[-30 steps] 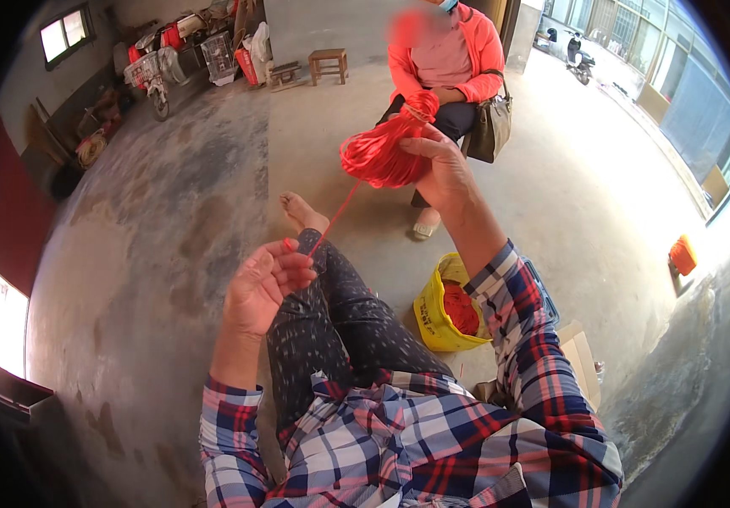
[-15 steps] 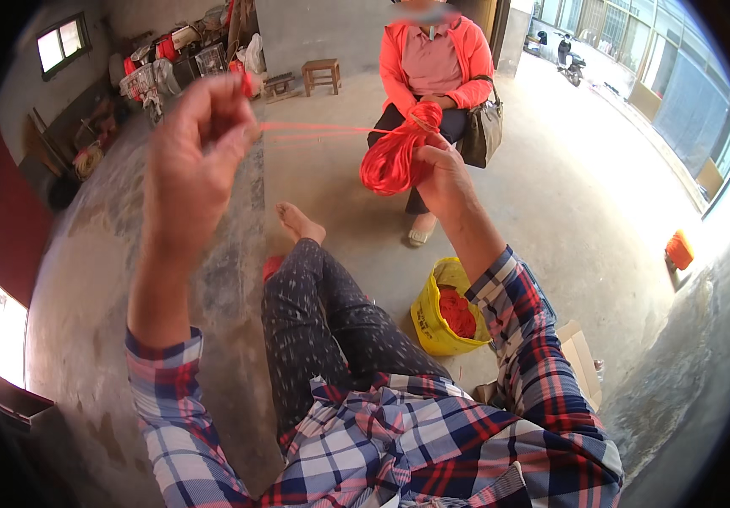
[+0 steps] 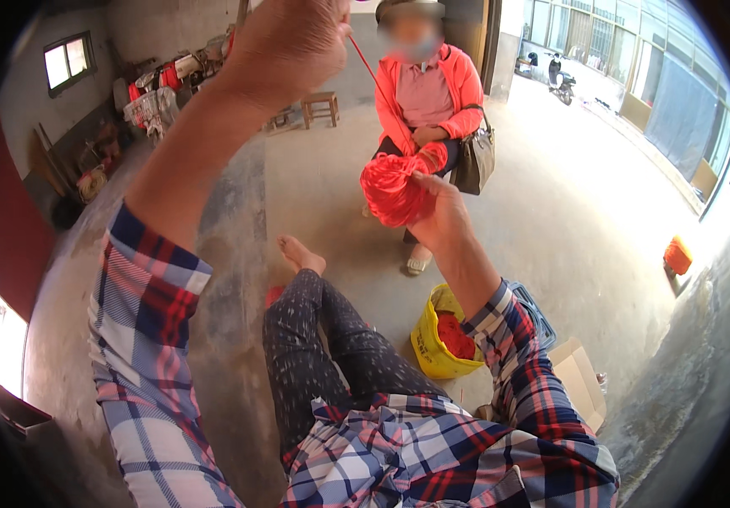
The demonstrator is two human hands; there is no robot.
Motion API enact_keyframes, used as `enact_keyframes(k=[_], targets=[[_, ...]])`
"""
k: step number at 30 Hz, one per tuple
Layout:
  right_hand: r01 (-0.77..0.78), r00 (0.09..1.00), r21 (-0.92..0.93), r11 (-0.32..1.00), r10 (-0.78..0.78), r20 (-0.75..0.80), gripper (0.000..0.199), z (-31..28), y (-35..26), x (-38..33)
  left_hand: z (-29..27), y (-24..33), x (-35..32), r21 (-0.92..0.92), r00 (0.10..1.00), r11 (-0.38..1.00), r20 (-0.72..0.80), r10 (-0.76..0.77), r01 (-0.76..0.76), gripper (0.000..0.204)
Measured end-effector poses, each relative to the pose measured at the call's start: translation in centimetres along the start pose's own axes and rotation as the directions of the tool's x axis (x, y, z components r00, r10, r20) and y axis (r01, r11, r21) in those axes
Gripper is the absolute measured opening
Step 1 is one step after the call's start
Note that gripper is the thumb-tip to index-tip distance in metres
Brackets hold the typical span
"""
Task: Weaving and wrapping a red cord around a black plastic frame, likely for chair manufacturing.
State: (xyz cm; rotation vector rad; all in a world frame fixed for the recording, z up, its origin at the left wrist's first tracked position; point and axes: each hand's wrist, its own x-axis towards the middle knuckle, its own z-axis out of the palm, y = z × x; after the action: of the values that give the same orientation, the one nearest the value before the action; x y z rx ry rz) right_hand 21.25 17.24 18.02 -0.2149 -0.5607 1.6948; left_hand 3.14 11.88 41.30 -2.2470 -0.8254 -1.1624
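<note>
My right hand [image 3: 441,216] is held out in front of me and grips a loose bundle of red cord [image 3: 392,188]. A single taut red strand [image 3: 369,69] runs from that bundle up and left to my left hand [image 3: 289,46], which is raised high near the top edge and pinches the strand's end. Both arms are in red, white and blue plaid sleeves. My leg in dark dotted trousers stretches out on the concrete floor below, the foot bare.
A yellow bucket [image 3: 433,351] with red material inside stands by my right side, a cardboard box [image 3: 581,381] just beyond it. A person in a coral jacket [image 3: 433,93] sits facing me with a bag. A wooden stool [image 3: 321,106] and clutter are at the back left.
My left hand has risen from beside my knee to high above, drawing the red strand out long and taut. The right hand stays out front with the bundle.
</note>
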Motion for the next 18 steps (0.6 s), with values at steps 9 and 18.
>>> enact_keyframes(k=[9, 18], targets=[[0.021, 0.998, 0.037, 0.999, -0.019, -0.054, 0.02, -0.6, -0.9, -1.4, 2.4, -0.7, 0.7, 0.119, 0.97, 0.965, -0.035, 0.24, -0.234, 0.042], [0.06, 0.998, 0.073, 0.996, -0.059, -0.012, 0.019, -1.0, -2.1, -1.6, 1.7, -0.4, -0.3, 0.106, 0.984, 0.982, -0.07, 0.166, -0.158, 0.052]])
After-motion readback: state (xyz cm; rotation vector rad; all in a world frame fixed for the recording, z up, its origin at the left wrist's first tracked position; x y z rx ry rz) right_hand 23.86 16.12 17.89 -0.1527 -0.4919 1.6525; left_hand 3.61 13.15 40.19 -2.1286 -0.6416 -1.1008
